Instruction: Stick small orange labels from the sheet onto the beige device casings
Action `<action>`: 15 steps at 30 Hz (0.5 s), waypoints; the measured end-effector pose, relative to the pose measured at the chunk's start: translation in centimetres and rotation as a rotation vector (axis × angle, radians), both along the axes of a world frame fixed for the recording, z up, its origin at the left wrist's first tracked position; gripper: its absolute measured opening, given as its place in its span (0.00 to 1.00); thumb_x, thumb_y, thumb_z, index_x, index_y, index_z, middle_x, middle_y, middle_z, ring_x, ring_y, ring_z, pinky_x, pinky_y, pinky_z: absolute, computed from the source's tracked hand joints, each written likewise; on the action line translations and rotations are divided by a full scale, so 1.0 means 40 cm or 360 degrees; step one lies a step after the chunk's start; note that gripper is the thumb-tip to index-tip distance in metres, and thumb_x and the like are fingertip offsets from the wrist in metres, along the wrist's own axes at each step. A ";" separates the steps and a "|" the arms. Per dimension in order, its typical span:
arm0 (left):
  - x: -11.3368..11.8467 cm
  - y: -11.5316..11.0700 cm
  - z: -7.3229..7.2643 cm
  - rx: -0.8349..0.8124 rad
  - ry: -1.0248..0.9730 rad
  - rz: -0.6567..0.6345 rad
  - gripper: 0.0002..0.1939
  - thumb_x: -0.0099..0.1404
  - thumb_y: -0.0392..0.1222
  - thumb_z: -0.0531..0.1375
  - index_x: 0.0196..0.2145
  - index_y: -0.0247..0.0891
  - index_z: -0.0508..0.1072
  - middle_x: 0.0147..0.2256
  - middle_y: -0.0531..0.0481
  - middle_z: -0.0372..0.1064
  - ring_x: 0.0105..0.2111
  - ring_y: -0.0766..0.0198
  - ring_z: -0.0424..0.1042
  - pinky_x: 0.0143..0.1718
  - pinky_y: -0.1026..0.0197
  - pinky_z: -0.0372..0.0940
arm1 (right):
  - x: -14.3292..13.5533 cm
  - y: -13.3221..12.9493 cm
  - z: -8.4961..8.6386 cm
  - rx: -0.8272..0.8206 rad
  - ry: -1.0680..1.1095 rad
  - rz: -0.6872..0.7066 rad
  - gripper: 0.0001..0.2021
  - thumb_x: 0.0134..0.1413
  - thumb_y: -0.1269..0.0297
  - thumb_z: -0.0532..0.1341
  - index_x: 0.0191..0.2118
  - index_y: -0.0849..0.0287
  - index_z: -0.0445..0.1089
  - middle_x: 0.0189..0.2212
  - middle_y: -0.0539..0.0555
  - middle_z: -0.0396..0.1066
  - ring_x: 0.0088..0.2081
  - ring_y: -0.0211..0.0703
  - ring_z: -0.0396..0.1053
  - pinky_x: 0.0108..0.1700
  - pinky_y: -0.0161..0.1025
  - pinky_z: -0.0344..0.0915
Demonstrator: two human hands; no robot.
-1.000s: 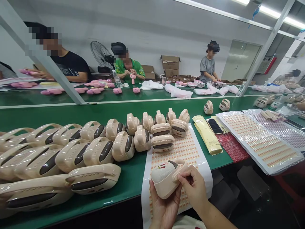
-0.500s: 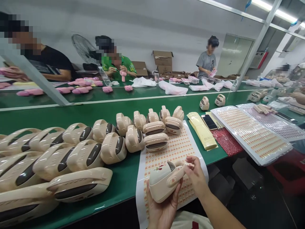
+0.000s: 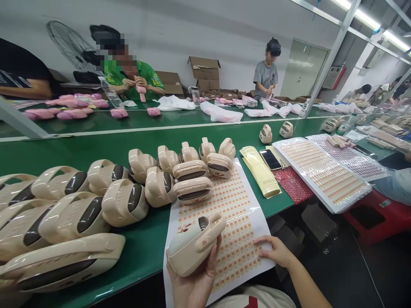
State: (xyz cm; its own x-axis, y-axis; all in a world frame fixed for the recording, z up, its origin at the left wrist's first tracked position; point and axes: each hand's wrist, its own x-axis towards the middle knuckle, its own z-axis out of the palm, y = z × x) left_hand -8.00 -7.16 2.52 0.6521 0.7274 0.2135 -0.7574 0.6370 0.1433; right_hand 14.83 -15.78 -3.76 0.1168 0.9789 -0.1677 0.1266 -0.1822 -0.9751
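Note:
A cream plastic device with a looped handle (image 3: 192, 246) rests tilted in my left hand (image 3: 194, 284), whose fingers wrap round its lower body. A small round sticker shows at the handle's joint, and a red print lies on its pale face. My right hand (image 3: 272, 250) is at the right edge of a large sticker sheet (image 3: 237, 214), thumb and fingers apart, fingertips touching the sheet near its outer stickers. The sheet is covered with rows of small orange stickers and lies partly beneath the held device.
Rows of similar cream devices (image 3: 125, 201) fill the left of the green table (image 3: 144, 239). Yellow paper strips (image 3: 260, 171), a phone (image 3: 270, 159) and plastic-covered sticker sheets (image 3: 324, 171) lie to the right. Across the table, people handle pink parts (image 3: 77, 101).
My right hand has left the device's handle and moved down to the sheet's right edge. My left hand still holds the device, and the view has shifted to the right.

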 end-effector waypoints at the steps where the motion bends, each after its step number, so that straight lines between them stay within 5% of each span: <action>1: 0.000 -0.002 0.006 -0.0024 0.0025 0.0010 0.23 0.62 0.54 0.51 0.53 0.50 0.63 0.54 0.52 0.64 0.58 0.58 0.52 0.53 0.64 0.57 | -0.004 0.002 0.009 -0.0005 -0.0035 -0.0020 0.14 0.38 0.60 0.67 0.36 0.56 0.75 0.38 0.54 0.74 0.44 0.51 0.69 0.50 0.48 0.60; 8: 0.005 -0.006 0.006 0.0026 -0.0056 -0.0001 0.27 0.62 0.61 0.45 0.52 0.49 0.66 0.53 0.52 0.66 0.57 0.59 0.56 0.53 0.68 0.55 | -0.011 -0.002 0.021 -0.0049 -0.0192 -0.0209 0.04 0.40 0.65 0.63 0.26 0.58 0.74 0.27 0.53 0.75 0.34 0.48 0.71 0.41 0.44 0.63; 15: -0.019 0.004 -0.033 0.0152 -0.0015 0.0136 0.23 0.64 0.54 0.48 0.54 0.46 0.63 0.52 0.46 0.67 0.55 0.53 0.60 0.53 0.53 0.58 | -0.009 0.002 0.041 0.0046 -0.0015 -0.0252 0.04 0.38 0.64 0.65 0.24 0.57 0.72 0.25 0.51 0.74 0.32 0.46 0.71 0.39 0.42 0.65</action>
State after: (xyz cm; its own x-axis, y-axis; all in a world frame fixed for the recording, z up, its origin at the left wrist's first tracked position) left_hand -8.74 -6.99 1.20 0.5861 0.7564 0.2905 -0.8101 0.5536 0.1930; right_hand 14.47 -15.70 -2.14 0.2716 0.9525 -0.1378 0.1079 -0.1724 -0.9791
